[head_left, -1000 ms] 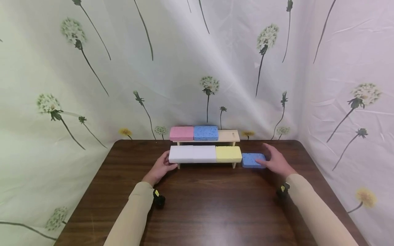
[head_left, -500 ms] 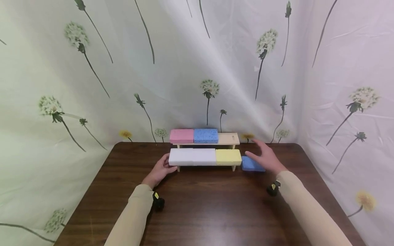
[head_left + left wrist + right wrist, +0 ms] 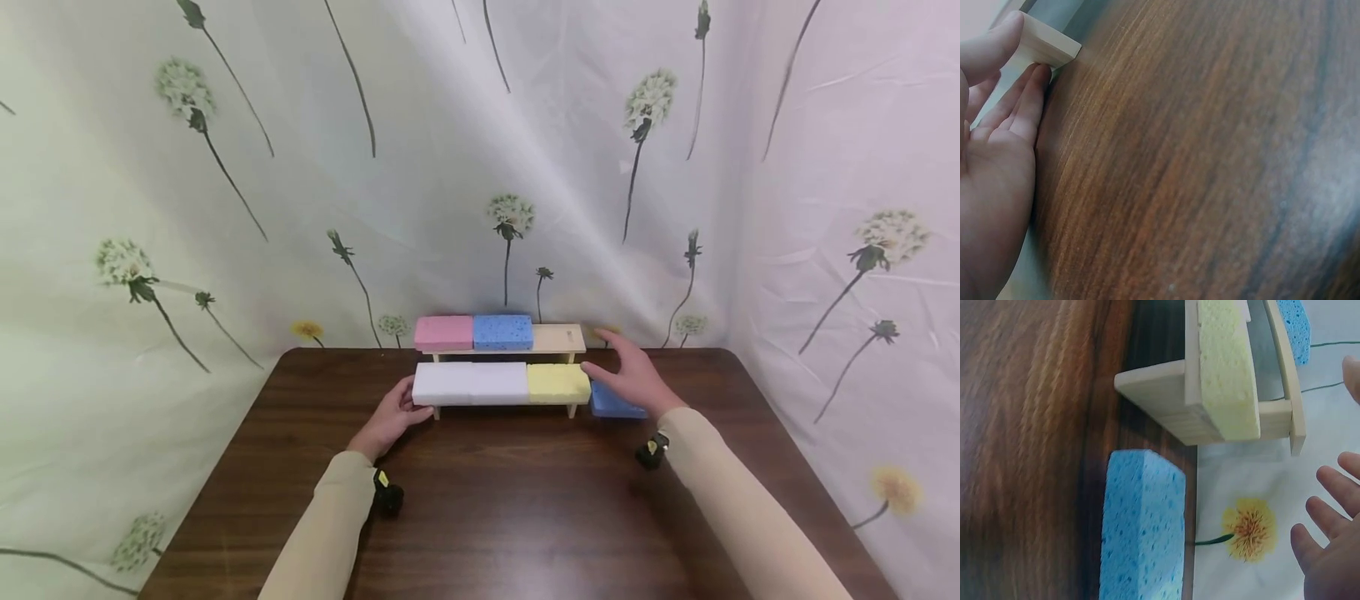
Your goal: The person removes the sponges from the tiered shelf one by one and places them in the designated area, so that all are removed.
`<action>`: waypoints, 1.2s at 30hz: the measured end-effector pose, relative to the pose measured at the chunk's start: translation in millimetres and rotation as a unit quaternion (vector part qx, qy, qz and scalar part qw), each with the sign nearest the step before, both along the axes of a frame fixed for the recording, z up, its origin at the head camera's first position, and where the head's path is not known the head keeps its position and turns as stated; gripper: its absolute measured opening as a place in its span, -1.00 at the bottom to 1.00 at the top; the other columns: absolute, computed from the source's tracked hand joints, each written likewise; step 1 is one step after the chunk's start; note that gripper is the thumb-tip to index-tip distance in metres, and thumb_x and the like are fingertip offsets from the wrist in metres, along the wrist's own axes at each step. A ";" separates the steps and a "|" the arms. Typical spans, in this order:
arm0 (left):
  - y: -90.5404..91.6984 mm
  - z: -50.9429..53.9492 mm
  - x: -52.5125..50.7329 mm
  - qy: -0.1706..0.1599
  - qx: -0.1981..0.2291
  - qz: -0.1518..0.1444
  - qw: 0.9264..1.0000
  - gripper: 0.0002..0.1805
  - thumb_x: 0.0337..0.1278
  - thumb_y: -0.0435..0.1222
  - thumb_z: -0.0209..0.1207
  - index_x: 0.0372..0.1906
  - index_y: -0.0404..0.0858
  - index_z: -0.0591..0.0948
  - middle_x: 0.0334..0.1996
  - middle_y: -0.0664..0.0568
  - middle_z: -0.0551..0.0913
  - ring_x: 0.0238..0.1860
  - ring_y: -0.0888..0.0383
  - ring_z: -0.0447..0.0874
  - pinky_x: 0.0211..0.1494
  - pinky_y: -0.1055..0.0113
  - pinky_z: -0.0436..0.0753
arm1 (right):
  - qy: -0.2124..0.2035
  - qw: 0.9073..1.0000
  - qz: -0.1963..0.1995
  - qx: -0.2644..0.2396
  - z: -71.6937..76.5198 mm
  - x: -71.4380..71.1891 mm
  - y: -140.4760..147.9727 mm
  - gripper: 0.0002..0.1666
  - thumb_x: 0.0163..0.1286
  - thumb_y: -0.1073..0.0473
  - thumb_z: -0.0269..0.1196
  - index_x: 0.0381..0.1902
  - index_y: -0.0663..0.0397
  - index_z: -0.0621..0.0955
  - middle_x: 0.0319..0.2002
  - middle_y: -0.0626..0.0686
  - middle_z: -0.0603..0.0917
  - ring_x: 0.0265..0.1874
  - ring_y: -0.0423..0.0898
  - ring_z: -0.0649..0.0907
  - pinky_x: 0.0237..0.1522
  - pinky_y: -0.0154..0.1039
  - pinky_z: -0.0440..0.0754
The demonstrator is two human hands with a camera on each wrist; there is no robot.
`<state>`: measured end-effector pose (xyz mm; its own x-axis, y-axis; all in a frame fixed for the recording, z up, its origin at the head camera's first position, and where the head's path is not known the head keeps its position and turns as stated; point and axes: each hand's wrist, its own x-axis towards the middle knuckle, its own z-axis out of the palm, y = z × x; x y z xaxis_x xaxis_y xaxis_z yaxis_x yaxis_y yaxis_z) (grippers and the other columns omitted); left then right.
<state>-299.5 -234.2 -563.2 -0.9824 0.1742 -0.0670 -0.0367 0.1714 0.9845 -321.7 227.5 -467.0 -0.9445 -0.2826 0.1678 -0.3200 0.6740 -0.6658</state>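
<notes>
A two-tier wooden rack stands toward the back of the table. Its lower shelf carries a white block that looks like two pieces side by side and a yellow sponge. On the upper shelf lie a pink sponge and a blue sponge, with bare wood to their right. My left hand grips the rack's left end, thumb and fingers about its leg. With fingers spread and nothing held, my right hand hovers by the yellow sponge, partly over another blue sponge on the table.
The dark wood-grain table extends in front of the rack. A flower-printed cloth hangs right behind it and along both sides.
My right hand has left the blue sponge on the table and moved left toward the rack's right end. My left hand stays where it was.
</notes>
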 end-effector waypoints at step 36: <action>-0.5 0.9 1.2 0.002 -0.003 -0.007 1.000 -0.10 0.35 -0.47 0.32 0.66 -0.29 0.11 0.55 -0.30 0.32 0.51 -0.17 0.37 0.51 0.04 0.45 | 0.007 0.997 0.063 0.038 26.6 -31.2 -81.1 0.04 0.49 -0.18 0.35 0.66 0.16 0.17 0.62 0.20 0.24 0.59 0.20 0.25 0.59 0.17 0.21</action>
<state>-298.4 -234.7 -562.3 -0.9801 0.1878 -0.0646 -0.0307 0.1778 0.9836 -352.8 146.4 -440.3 -0.8983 -0.4115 0.1537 -0.4141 0.6764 -0.6091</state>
